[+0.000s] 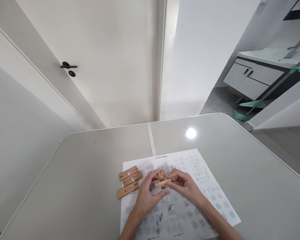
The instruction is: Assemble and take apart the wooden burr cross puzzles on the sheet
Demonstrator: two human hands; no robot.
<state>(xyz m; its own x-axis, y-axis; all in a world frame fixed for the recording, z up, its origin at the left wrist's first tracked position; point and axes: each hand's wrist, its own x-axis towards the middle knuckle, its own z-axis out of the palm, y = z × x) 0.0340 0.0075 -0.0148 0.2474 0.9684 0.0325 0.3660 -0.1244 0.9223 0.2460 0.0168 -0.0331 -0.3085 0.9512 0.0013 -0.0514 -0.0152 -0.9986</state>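
A small cluster of interlocking wooden puzzle pieces (161, 182) is held over the printed sheet (210, 180). My left hand (149, 193) curls around its left side, thumb below and fingers above. From the right, my right hand (185, 185) pinches the end of one piece between thumb and forefinger. Left of my left hand lie three flat notched wooden pieces marked with numbers: an upper piece (134, 170), a middle piece (137, 176) and a lower piece (133, 191). They overlap the sheet's left edge. My fingers hide parts of the cluster.
The grey table (90, 173) has a pale seam (151, 139) running to its far edge. Beyond it stands a white door (110, 60) with a black handle (68, 66). At the far right are a sink cabinet (255, 75) and a green dustpan (242, 115).
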